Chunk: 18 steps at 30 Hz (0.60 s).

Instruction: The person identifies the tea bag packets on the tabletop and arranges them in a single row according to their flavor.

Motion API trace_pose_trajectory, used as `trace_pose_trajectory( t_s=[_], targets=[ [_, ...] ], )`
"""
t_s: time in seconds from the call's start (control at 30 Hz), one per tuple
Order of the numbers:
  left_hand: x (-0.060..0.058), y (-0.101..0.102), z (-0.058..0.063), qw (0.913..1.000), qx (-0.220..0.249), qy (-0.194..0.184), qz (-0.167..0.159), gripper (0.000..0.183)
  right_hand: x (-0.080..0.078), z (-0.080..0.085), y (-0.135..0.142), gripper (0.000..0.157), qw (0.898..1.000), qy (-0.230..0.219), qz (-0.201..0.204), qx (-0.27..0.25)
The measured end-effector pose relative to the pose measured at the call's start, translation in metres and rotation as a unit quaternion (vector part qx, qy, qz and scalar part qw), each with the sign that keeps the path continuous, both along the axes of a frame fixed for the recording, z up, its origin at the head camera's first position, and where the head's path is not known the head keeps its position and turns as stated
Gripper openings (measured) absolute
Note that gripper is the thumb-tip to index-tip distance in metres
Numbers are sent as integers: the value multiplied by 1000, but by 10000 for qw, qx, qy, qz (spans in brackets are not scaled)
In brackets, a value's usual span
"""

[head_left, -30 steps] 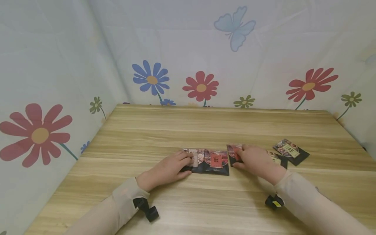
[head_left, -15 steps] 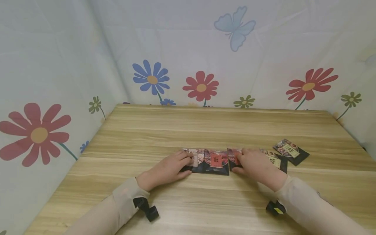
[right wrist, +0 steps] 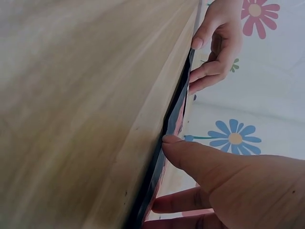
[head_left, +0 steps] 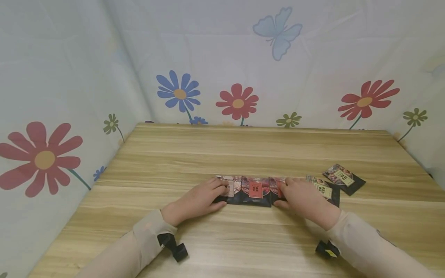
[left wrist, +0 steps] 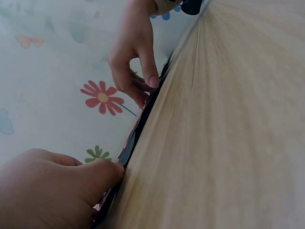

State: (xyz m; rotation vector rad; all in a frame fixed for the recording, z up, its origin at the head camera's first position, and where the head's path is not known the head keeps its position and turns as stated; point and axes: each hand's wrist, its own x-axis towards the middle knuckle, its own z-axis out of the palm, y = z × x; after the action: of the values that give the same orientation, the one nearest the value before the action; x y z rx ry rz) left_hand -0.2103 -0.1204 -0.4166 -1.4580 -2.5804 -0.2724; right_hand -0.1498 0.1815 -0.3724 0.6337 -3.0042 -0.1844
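Three flat, dark food packets lie side by side in a row in the head view. My left hand (head_left: 198,200) rests on the leftmost packet (head_left: 234,184), fingertips on its face and thumb along its near edge. The middle packet (head_left: 255,191) has a red label and is untouched. On the third, red-labelled packet (head_left: 274,185), my right hand (head_left: 307,199) presses with fairly straight fingers and covers much of it. Seen from the right wrist, the thumb (right wrist: 178,145) touches the edge of the dark packet strip (right wrist: 164,143).
Beyond my right hand lies a packet with a yellow-green label (head_left: 323,189), partly hidden by that hand. Another packet (head_left: 344,178) sits at an angle behind it. A flowered cloth (head_left: 208,50) surrounds the wooden table (head_left: 194,150) at the back and sides.
The packet under my right hand has slid slightly toward me and turned straight, into line beside the middle packet. My right hand moved with it, while the left hand stayed put.
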Motion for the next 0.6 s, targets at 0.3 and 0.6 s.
trace_pose_trajectory(
  t_s=[0.3, 0.6],
  targets=[
    [1, 0, -2, 9999, -17, 119, 3, 33, 2, -2, 4, 35, 9998, 51, 172, -44],
    [4, 1, -4, 9998, 52, 204, -18, 31, 4, 9, 16, 35, 9992, 165, 181, -319]
  ],
)
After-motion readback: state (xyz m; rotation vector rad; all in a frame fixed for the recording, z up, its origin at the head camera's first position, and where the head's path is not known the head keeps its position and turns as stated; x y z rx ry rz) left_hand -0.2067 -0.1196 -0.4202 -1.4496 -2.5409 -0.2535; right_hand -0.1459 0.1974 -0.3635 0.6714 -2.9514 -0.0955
